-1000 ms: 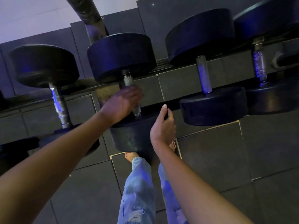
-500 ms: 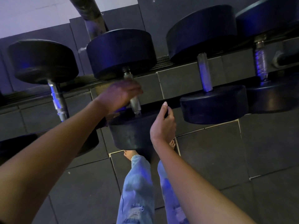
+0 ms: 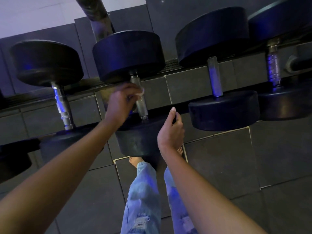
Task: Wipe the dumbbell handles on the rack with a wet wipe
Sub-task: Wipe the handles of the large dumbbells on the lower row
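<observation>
Several black dumbbells lie across a rack with their metal handles showing. My left hand [image 3: 120, 103] grips a white wet wipe [image 3: 141, 93] and holds it against the left side of the middle dumbbell's knurled handle [image 3: 141, 105]. Only a small corner of the wipe shows past my fingers. My right hand [image 3: 170, 130] rests against the near weight [image 3: 138, 141] of the same dumbbell, fingers curled at its right edge, thumb up. Other handles stand to the left [image 3: 61, 105] and to the right [image 3: 214, 76], with one more at the far right [image 3: 273, 65].
The rack's rail [image 3: 184, 108] runs under the dumbbells. A thick upright post [image 3: 99, 17] rises behind the middle dumbbell. Dark floor tiles [image 3: 219, 157] lie below, with my legs in light jeans [image 3: 143, 200] and bare feet under the rack.
My left hand has slid up the middle handle and off to its left side, baring more of the metal and a corner of the wipe. My right hand has stayed on the near weight.
</observation>
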